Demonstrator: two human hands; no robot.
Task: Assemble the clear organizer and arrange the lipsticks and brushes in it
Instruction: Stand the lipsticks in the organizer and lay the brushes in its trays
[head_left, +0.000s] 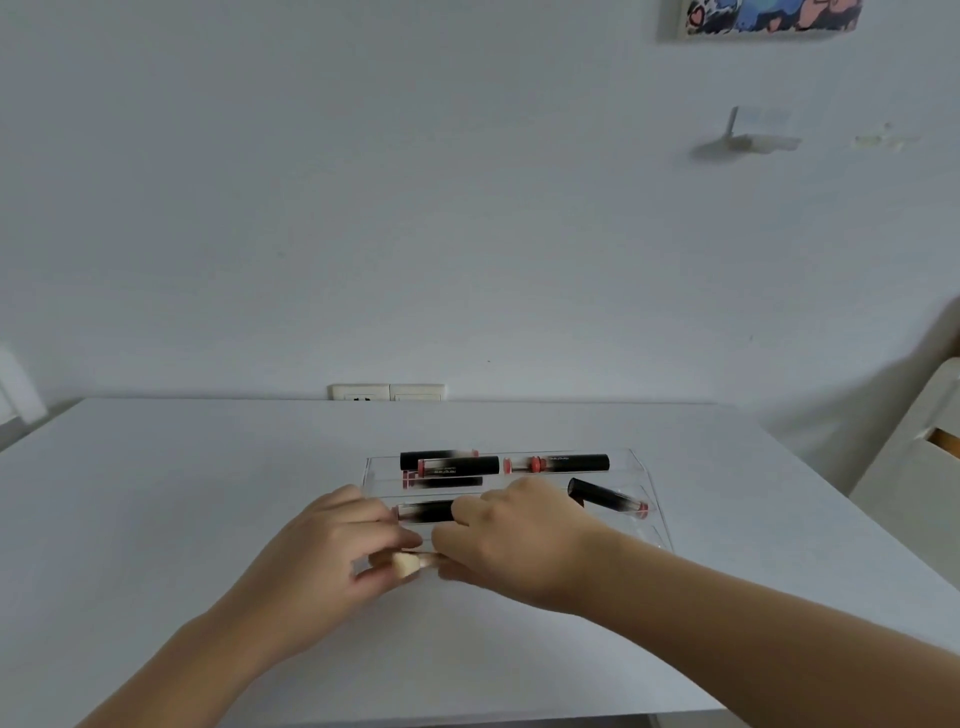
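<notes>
A clear organizer (636, 462) lies flat on the white table (182, 493). Several black lipsticks with pink ends lie in it: three at the back left (457, 465), one at the back right (563, 463), one tilted at the right (605, 493), one in the middle row (423, 512). A beige-tipped brush (406, 565) lies at the organizer's near left edge. My left hand (332, 556) and my right hand (514, 540) meet over it, fingers curled around the brush. Most of its handle is hidden under my right hand.
Wall sockets (388, 392) sit just behind the table's far edge. A pale chair or cabinet (919, 447) stands past the table's right side. A hook fitting (748, 137) and a picture (769, 15) hang high on the wall.
</notes>
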